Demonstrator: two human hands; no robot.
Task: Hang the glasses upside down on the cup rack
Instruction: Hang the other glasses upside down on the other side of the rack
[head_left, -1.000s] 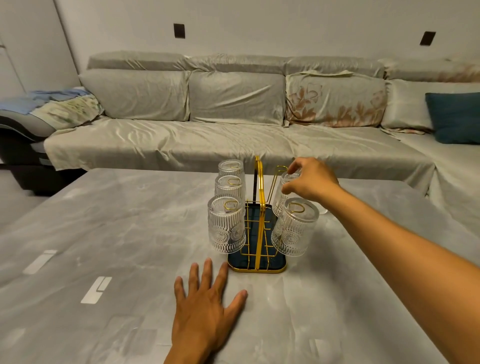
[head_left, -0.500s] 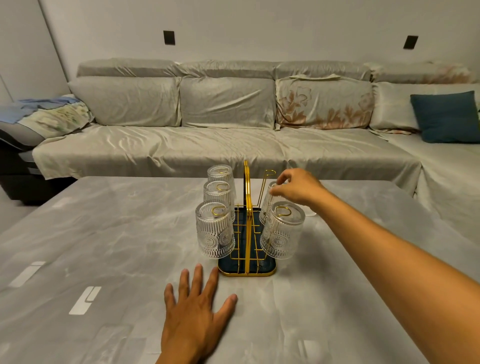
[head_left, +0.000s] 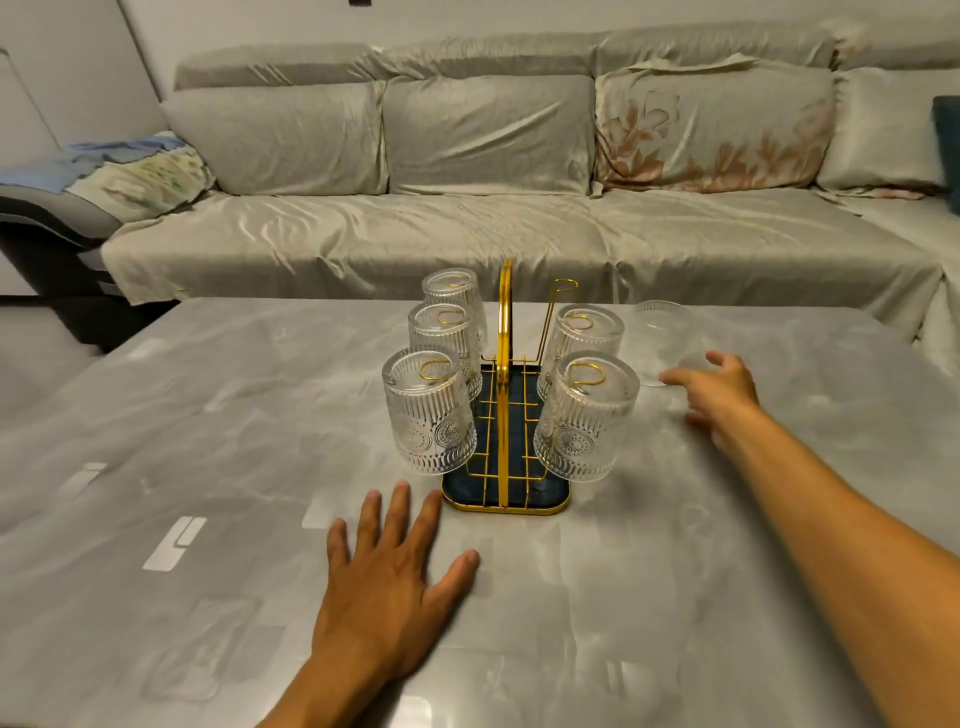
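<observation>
A gold wire cup rack (head_left: 504, 374) with a dark blue tray base stands mid-table. Ribbed clear glasses hang upside down on it: three on the left (head_left: 429, 410) and two on the right (head_left: 587, 415). The back right peg (head_left: 563, 285) is bare. One more clear glass (head_left: 662, 338) stands upright on the table right of the rack. My right hand (head_left: 719, 395) is beside that glass with fingers spread, fingertips at its base, holding nothing. My left hand (head_left: 395, 577) lies flat on the table in front of the rack.
The grey marble-look table (head_left: 208, 467) stretches wide to both sides. A long sofa (head_left: 467, 208) with grey covers and cushions runs behind its far edge. A folded blanket (head_left: 130, 171) lies on the sofa's left end.
My right hand let go of the second right-hand glass, now hung on its peg, and moved right and down to the upright glass on the table. The left hand stayed flat.
</observation>
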